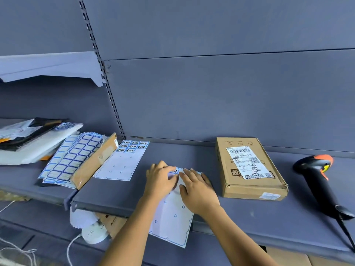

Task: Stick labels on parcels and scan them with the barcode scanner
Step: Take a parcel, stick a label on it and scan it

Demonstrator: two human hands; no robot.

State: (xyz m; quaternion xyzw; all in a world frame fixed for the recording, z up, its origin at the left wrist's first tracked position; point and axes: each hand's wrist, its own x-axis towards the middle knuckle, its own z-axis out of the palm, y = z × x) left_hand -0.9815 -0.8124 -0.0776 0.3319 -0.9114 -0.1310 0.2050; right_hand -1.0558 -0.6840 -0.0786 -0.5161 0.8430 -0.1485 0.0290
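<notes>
Working off a white backing sheet with small blue corner marks (172, 217), mostly stripped bare and draped over the front lip of the grey metal shelf (249, 217). Pinning it flat with the right hand (197, 189), fingers straight and spread. Picking with the left hand (160, 178) at the one blue-bordered printed label (174, 171) showing at the sheet's far end, fingertips curled onto its edge. Can't tell whether it's actually pinched or just being scratched at.

Bit that matters next: brown flat cardboard parcel with a white shipping slip (249, 167) sitting just right of both hands, long side running back toward the wall, nearer the right hand than the left. So probably a cross-over reach once peeled, with nothing lying in between.

Black barcode scanner with orange trim (317, 179) further right, past the parcel. Well off to the left: a half-used label sheet (123, 164), a fanned stack of full blue-bordered sheets (73, 160) and a pile of white and black mailer bags (28, 141).
</notes>
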